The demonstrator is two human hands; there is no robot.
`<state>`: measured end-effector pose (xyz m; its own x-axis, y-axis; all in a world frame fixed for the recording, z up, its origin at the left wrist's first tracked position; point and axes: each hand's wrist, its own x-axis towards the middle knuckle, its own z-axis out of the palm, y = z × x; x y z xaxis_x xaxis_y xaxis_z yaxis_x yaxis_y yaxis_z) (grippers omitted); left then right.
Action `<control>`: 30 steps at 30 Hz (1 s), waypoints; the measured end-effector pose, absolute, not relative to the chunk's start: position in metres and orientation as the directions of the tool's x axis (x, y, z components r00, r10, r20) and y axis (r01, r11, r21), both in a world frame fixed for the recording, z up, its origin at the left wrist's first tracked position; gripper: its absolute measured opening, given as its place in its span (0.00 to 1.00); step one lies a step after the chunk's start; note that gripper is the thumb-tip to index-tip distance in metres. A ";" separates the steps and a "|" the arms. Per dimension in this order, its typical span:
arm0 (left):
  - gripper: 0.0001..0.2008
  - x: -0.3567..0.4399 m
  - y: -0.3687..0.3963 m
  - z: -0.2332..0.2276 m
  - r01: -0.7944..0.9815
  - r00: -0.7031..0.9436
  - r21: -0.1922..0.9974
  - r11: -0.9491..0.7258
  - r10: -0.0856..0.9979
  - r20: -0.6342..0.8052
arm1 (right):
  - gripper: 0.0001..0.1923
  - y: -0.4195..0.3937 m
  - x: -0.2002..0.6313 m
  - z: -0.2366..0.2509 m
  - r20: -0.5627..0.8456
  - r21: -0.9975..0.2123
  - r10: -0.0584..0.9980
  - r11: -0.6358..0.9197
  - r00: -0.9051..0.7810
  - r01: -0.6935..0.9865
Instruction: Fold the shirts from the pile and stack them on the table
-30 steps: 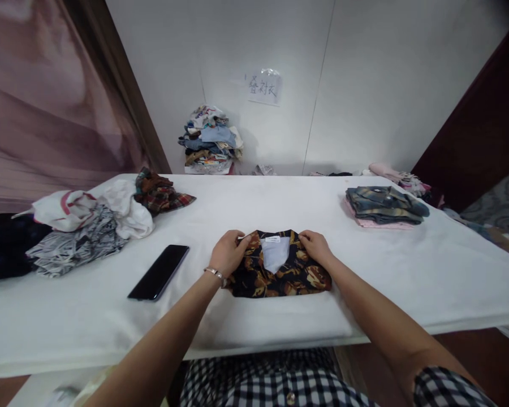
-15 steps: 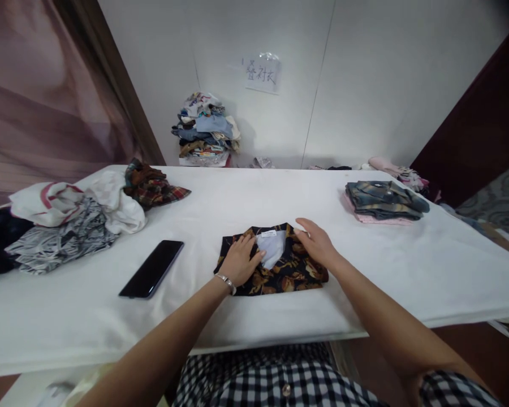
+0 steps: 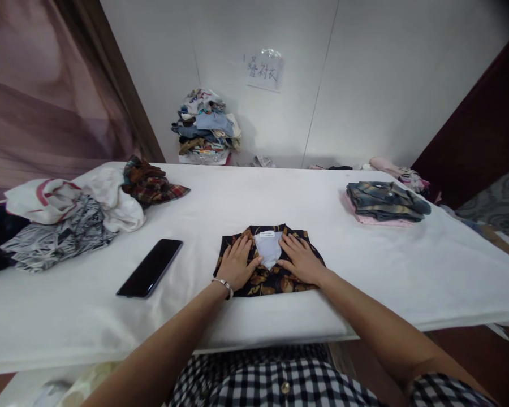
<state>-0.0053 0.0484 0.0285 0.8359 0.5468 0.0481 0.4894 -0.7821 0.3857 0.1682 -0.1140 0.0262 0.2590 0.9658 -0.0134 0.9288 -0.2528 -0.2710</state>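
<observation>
Landmark: smartphone. Dark floral shirt lies folded just right of the smartphone, collar facing away from me. My left hand rests palm-down on its left front, my right hand on its right front; fingers extended, thumbs held apart, nothing pinched. Likely reason: flat pressure smooths both fronts evenly and leaves the collar opening, with its white label, uncovered between. Folded plaid garment sits well right of the smartphone, probably to leave working room.

Change versus half a second ago: right hand, then partly raised at the collar's side, now lies flat; left hand nearly unchanged.
</observation>
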 end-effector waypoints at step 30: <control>0.27 -0.011 -0.004 0.084 0.046 0.954 0.122 -0.991 0.080 0.288 | 0.24 -0.177 0.080 0.049 -0.336 -0.624 0.856 0.110 0.393 -0.773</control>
<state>-0.0110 -0.0040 0.0841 0.9544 0.0799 0.2877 0.0463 -0.9915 0.1217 0.0798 -0.1765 0.0491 0.3933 0.8557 -0.3362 -0.7733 0.1100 -0.6245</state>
